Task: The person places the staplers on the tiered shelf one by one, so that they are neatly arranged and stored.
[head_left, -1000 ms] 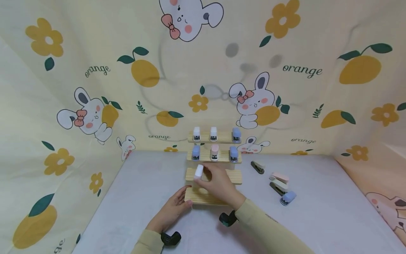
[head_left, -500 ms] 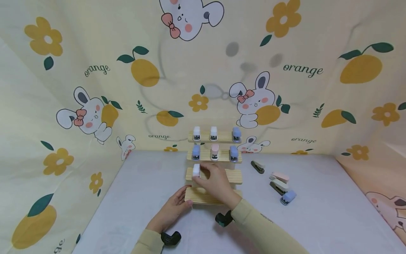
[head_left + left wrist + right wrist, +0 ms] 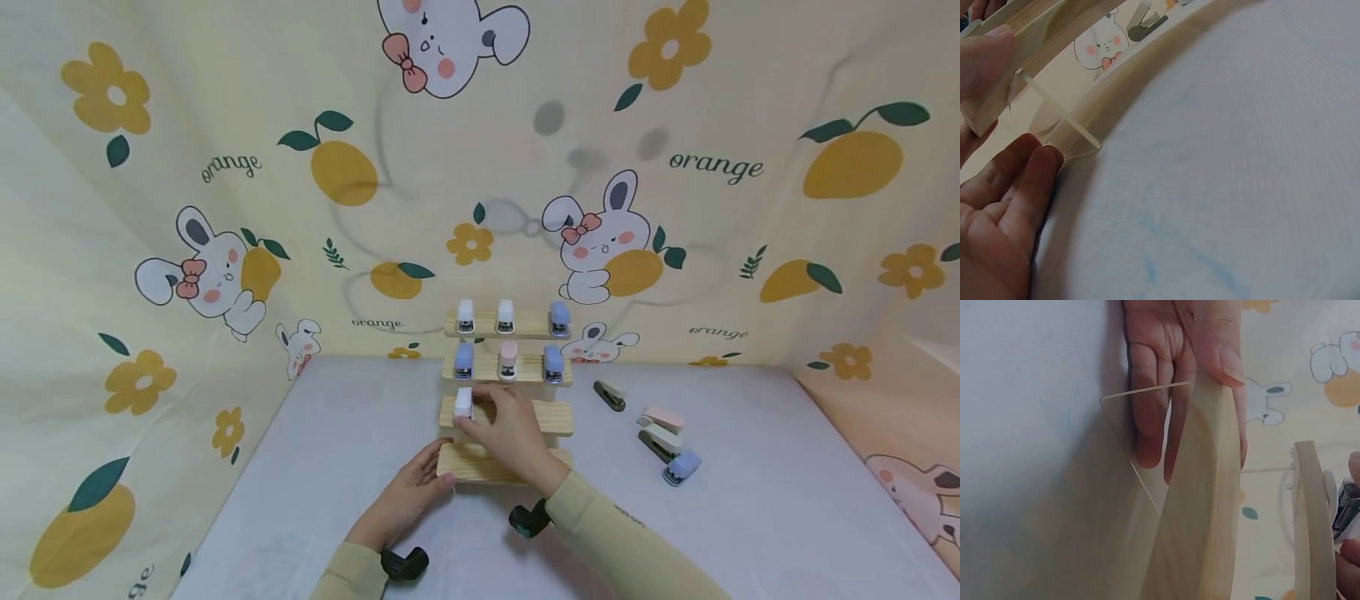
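Head view: right hand (image 3: 510, 433) pinches a white mini stapler (image 3: 463, 402) on the stepped wooden rack's (image 3: 551, 417) third shelf, just beyond the left hand (image 3: 408, 496).
Left hand's relaxed fingers steady the bottom step; stapler looks light, rigid, smooth-shelled, best pinched by its sides.

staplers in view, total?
11 staplers: three on the top shelf, three on the second shelf, one white stapler in the right hand on the third shelf, four on the table at right. Others may be hidden.
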`<state>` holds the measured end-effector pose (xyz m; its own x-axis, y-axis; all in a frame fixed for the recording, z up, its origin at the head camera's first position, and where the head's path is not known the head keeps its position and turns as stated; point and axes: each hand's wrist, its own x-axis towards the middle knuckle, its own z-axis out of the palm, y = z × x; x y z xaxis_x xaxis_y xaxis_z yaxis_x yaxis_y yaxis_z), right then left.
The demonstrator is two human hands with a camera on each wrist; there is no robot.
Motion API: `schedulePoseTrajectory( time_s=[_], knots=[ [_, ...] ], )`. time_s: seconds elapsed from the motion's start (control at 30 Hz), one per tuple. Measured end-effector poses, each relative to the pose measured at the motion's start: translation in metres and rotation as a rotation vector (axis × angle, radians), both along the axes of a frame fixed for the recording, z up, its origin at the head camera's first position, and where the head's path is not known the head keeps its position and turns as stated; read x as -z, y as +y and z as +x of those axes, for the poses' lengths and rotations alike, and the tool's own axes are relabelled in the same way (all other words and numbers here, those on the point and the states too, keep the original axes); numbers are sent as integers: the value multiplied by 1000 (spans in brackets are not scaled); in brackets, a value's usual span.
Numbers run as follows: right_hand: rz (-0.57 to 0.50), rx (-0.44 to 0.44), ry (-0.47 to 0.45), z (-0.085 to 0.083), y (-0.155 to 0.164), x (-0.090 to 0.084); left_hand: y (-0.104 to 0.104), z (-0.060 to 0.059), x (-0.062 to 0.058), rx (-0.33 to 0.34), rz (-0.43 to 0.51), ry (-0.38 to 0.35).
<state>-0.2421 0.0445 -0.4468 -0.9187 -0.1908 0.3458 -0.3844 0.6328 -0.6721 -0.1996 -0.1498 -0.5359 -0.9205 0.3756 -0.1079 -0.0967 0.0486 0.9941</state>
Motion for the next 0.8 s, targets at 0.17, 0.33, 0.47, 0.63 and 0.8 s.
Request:
schedulePoseTrajectory(
  time_s=[0.17, 0.33, 0.47, 0.63, 0.8],
  knots=[
    [-2, -14, 8, 2, 4, 0, 2, 0, -1, -10, -19, -10],
    [34, -46, 14, 9, 21, 0, 2, 1, 1, -23, -27, 2],
    [59, -18, 34, 18, 45, 2, 3, 1, 1, -25, -22, 24],
    [84, 50, 78, 28, 82, 4, 4, 2, -1, -30, -34, 28],
    [115, 93, 125, 34, 122, 6, 3, 2, -1, -29, -35, 32]
  ],
)
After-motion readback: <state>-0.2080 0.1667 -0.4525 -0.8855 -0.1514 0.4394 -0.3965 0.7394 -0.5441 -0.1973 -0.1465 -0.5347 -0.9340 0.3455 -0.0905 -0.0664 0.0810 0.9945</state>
